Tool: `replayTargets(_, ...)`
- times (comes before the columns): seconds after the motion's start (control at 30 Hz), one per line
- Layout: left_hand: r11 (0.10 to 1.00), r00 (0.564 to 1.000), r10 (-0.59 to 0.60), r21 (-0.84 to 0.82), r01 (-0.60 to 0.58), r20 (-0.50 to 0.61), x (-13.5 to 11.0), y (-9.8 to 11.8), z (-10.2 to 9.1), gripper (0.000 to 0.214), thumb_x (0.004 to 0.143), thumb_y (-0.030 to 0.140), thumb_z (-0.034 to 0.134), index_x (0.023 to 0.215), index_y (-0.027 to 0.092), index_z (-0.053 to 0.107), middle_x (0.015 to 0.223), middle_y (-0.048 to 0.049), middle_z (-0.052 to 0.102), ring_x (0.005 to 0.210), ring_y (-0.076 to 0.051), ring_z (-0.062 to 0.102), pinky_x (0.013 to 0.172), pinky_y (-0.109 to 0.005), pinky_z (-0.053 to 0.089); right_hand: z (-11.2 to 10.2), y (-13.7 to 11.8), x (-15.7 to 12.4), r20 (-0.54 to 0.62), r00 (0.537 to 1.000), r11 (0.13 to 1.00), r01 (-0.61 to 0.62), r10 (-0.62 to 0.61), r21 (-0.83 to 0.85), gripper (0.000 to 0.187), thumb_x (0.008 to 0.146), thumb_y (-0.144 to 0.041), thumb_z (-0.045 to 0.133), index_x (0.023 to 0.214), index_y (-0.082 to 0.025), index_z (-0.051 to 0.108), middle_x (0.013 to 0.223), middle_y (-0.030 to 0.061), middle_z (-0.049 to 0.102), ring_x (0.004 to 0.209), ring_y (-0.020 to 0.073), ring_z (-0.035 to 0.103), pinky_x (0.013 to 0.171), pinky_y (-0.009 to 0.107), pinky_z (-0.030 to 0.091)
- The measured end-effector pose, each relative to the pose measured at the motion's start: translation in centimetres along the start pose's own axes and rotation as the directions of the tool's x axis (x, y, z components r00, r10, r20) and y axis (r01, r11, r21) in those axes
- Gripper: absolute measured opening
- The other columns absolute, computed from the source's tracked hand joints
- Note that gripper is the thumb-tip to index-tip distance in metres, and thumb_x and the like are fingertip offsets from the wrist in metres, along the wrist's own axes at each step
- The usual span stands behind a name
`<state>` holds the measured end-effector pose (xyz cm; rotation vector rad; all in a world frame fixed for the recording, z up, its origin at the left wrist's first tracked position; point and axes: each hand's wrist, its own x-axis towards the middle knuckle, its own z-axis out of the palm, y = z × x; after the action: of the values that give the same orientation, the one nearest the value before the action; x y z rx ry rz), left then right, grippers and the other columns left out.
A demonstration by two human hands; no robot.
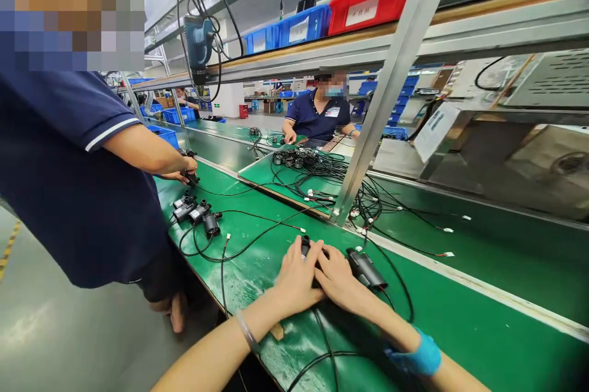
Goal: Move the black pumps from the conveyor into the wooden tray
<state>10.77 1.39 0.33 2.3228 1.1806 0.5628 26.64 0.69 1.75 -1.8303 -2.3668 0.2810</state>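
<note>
Both my hands rest together on the green bench [451,324]. My left hand [297,278] lies with fingers stretched over a small black pump-like part [306,245] whose round end pokes out past my fingertips. My right hand [339,281] presses against the left one, fingers curled over the same part, and wears a blue wristband [421,355]. A second black part [365,269] lies just right of my right hand. Black cables with white plugs [257,235] trail from these parts across the bench.
A person in a dark blue shirt [69,177] stands at left, handling a black part [189,177] beside a cluster of similar parts [196,211]. Another person [319,111] works opposite. A slanted metal post [391,85] rises mid-bench. Blue and red bins [322,18] sit on the overhead shelf.
</note>
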Motion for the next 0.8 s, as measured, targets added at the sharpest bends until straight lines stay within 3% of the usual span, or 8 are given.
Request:
replayTargets(0.13, 0.977, 0.995, -0.087, 0.192, 0.095, -0.049, -0.5, -1.7, -2.9, 0.072, 0.085, 0.028, 0.076, 0.149, 0.024, 0.042, 0.161, -0.0242, 0.025, 0.149, -0.041, 0.029, 0.116, -0.06, 0.034, -3.2, 5.0, 0.7, -0.013, 0.973, 0.972, 0.232, -0.231, 0.046, 0.052, 0.097, -0.045, 0.04, 0.141, -0.021, 0.055, 0.146, 0.0197, 0.044, 0.136, 0.0335, 0.043, 0.114, 0.055, 0.036)
replayTargets(0.23, 0.939, 0.992, -0.098, 0.321, 0.12, -0.084, -0.6, -1.8, -3.2, 0.072, 0.085, 0.024, 0.077, 0.149, 0.024, 0.043, 0.162, -0.0252, 0.021, 0.15, -0.046, 0.021, 0.114, -0.07, 0.03, -3.2, 9.2, 0.5, -0.022, 0.991, 0.991, 0.134, -0.134, 0.022, 0.06, 0.095, -0.057, 0.042, 0.145, -0.025, 0.05, 0.13, 0.0188, 0.057, 0.117, 0.0353, 0.056, 0.104, 0.059, 0.043)
replayTargets(0.33, 0.923, 0.992, 0.029, 0.385, 0.02, -0.12, 0.0, -1.0, -2.4, 0.081, 0.08, 0.037, 0.082, 0.148, 0.018, 0.043, 0.157, -0.0254, 0.032, 0.142, -0.045, 0.036, 0.11, -0.067, 0.037, -1.6, 10.9, 0.0, 0.058, 0.998, 0.947, 0.007, -0.027, 0.32, 0.061, 0.094, -0.06, 0.04, 0.145, -0.026, 0.043, 0.118, 0.0121, 0.064, 0.103, 0.0286, 0.064, 0.097, 0.05, 0.052)
replayTargets(0.47, 0.911, 0.99, 0.092, 0.411, -0.041, -0.105, 1.6, -0.4, -0.8, 0.074, 0.081, 0.052, 0.077, 0.14, 0.015, 0.051, 0.129, -0.0171, 0.061, 0.109, -0.033, 0.059, 0.09, -0.05, 0.055, 0.8, 9.3, -0.2, 0.171, 0.959, 0.579, -0.272, 0.225, 0.768, 0.072, 0.084, -0.073, 0.048, 0.137, -0.026, 0.036, 0.094, 0.0062, 0.067, 0.079, 0.0262, 0.068, 0.076, 0.045, 0.062)
replayTargets(0.53, 0.897, 0.988, 0.112, 0.439, -0.055, -0.103, 2.1, -0.7, -0.1, 0.057, 0.086, 0.05, 0.072, 0.129, 0.016, 0.059, 0.128, -0.0169, 0.062, 0.106, -0.032, 0.06, 0.089, -0.048, 0.056, 1.8, 8.1, -0.2, 0.187, 0.953, 0.428, -0.276, 0.238, 0.861, 0.072, 0.083, -0.075, 0.05, 0.134, -0.027, 0.035, 0.1, 0.0072, 0.066, 0.084, 0.0261, 0.069, 0.079, 0.043, 0.063)
replayTargets(0.6, 0.882, 0.984, 0.138, 0.466, -0.068, -0.117, 2.0, -1.0, 0.4, 0.038, 0.093, 0.039, 0.065, 0.124, 0.017, 0.062, 0.133, -0.0179, 0.061, 0.107, -0.03, 0.06, 0.09, -0.048, 0.055, 2.1, 7.5, -0.4, 0.128, 0.971, 0.565, -0.222, 0.202, 0.795, 0.065, 0.087, -0.074, 0.047, 0.132, -0.027, 0.039, 0.105, 0.009, 0.065, 0.085, 0.0263, 0.07, 0.079, 0.042, 0.063)
replayTargets(0.7, 0.911, 0.984, 0.101, 0.412, -0.031, -0.149, 0.8, -0.9, 0.4, 0.027, 0.095, 0.027, 0.06, 0.12, 0.02, 0.063, 0.137, -0.0151, 0.06, 0.109, -0.029, 0.061, 0.092, -0.049, 0.055, 1.2, 8.2, -1.2, 0.001, 0.999, 0.938, -0.046, 0.049, 0.344, 0.055, 0.093, -0.065, 0.038, 0.126, -0.024, 0.054, 0.111, 0.0144, 0.065, 0.083, 0.0302, 0.07, 0.073, 0.047, 0.062)
replayTargets(0.8, 0.967, 0.986, 0.068, 0.251, -0.028, -0.153, -1.1, -0.2, -0.3, 0.03, 0.095, 0.019, 0.054, 0.124, 0.018, 0.059, 0.144, -0.013, 0.055, 0.117, -0.029, 0.06, 0.099, -0.047, 0.054, -1.3, 9.3, -1.1, -0.099, 0.947, 0.952, 0.305, -0.306, -0.022, 0.049, 0.094, -0.046, 0.043, 0.134, -0.02, 0.053, 0.143, 0.0197, 0.048, 0.118, 0.0359, 0.061, 0.094, 0.052, 0.057)
